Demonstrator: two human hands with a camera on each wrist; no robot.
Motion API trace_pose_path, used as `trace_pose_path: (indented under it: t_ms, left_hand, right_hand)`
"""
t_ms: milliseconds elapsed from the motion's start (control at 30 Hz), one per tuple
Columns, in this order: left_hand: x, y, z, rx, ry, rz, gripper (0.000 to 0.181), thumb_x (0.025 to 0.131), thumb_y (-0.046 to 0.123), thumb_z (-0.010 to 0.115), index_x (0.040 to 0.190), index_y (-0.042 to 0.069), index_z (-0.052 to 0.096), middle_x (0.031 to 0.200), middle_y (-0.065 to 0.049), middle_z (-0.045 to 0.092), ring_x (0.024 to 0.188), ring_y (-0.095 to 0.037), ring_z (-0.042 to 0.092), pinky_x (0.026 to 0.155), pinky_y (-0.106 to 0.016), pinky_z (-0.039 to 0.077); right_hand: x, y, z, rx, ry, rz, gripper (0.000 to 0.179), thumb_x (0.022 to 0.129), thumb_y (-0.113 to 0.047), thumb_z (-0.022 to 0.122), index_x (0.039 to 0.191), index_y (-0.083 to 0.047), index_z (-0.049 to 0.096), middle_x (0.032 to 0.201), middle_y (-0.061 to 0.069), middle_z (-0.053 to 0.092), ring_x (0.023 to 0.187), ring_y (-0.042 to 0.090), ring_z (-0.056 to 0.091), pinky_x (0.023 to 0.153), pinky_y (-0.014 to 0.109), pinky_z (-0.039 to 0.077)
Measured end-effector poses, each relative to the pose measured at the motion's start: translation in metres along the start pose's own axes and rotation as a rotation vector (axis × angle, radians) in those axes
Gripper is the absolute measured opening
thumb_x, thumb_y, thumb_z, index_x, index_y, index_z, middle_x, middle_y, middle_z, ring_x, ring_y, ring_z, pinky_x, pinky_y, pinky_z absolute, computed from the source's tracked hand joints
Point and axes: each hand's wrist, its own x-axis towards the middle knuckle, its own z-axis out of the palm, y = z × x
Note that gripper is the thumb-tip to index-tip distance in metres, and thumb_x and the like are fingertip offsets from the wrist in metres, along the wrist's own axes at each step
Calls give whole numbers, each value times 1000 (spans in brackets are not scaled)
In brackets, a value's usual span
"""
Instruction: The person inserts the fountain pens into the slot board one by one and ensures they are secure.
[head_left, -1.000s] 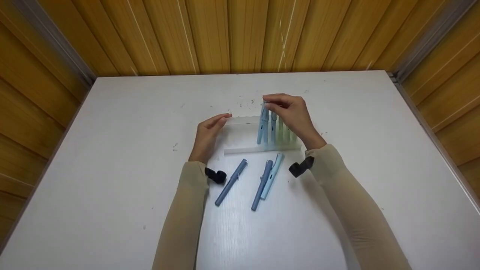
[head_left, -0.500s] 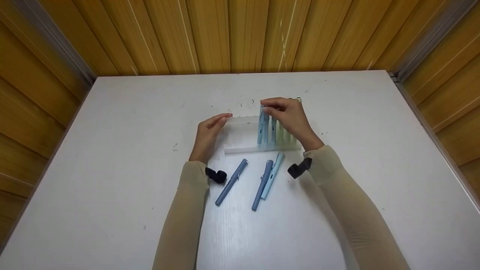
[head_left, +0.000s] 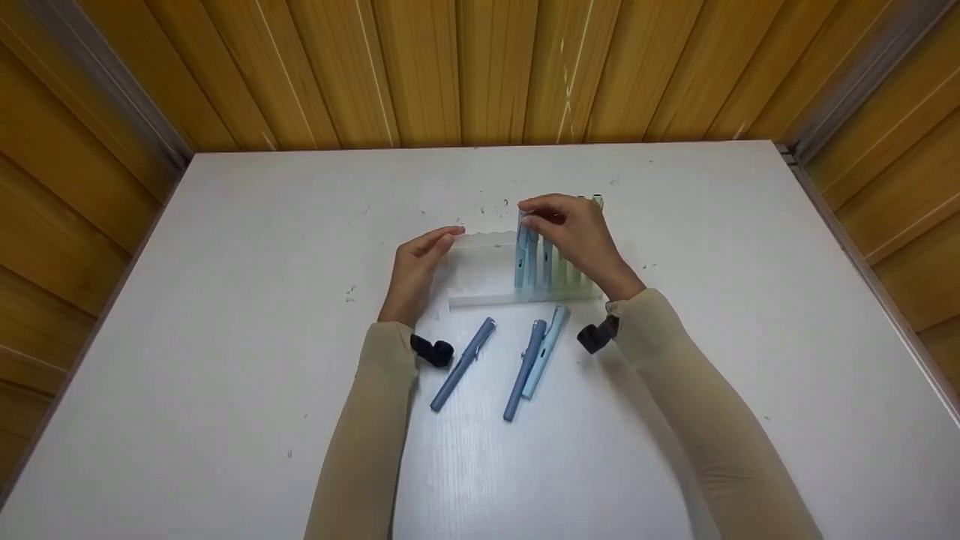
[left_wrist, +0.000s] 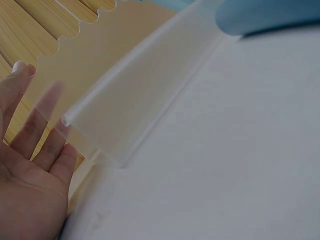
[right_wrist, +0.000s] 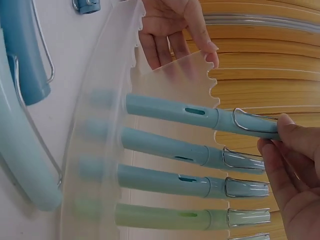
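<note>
A frosted, translucent pen rack with a scalloped top edge stands on the table. My right hand pinches the clip end of a light blue pen between thumb and fingertips. That pen's lower end sits behind the rack's front strip, at the left of a row of pens. Alongside it stand another light blue pen, a bluish pen and a pale green pen. At the rack's left end, my left hand has its fingers extended, some behind the clear panel and one at its edge.
In front of the rack lie a dark blue pen at the left, and a second dark blue pen touching a light blue pen. Yellow wood-look panels rise behind the white table.
The pinched pen has gone from slightly tilted to nearly upright in the row, my right hand shifting a little left and lower. My left hand and the pens on the table have stayed put.
</note>
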Motion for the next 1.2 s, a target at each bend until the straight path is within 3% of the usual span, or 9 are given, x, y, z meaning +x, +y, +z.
trace_pose_path:
  t_ms: [200, 333, 700, 833, 1200]
  left_hand:
    - [1, -1, -1, -21, -3, 17, 26, 93, 25, 65, 113, 11, 71, 121, -3, 68, 125, -14, 54, 111, -33, 38]
    - [1, -1, -2, -9, 1, 23, 27, 92, 28, 66, 112, 12, 72, 120, -2, 69, 124, -12, 55, 110, -31, 38]
    - [1, 0, 0, 18, -4, 16, 29, 92, 32, 65, 113, 13, 71, 121, -1, 68, 125, -13, 54, 111, -33, 38]
    - [2, -1, 0, 11, -9, 16, 30, 92, 32, 65, 114, 12, 71, 122, -2, 68, 126, -14, 54, 111, -33, 37]
    - [-1, -1, -1, 12, -15, 13, 34, 90, 37, 66, 115, 14, 71, 123, 0, 67, 126, -12, 53, 112, -32, 36]
  right_hand:
    - [4, 1, 3, -144, 31, -197, 26, 88, -9, 68, 114, -6, 70, 116, 9, 70, 105, 20, 67, 91, 30, 54]
    - [5, 2, 4, -205, 38, -268, 27, 87, -8, 69, 114, -6, 70, 115, 8, 71, 109, 20, 64, 95, 31, 52]
    - [10, 6, 3, -236, 12, -271, 29, 89, -10, 68, 117, -10, 69, 114, 6, 71, 112, 18, 60, 97, 31, 51]
    - [13, 9, 5, -273, 24, -263, 29, 88, -12, 69, 117, -10, 69, 115, 5, 71, 113, 20, 59, 104, 36, 45]
    - [16, 15, 11, -327, 80, -286, 26, 89, -16, 69, 114, -9, 71, 112, 6, 72, 115, 25, 57, 105, 44, 41]
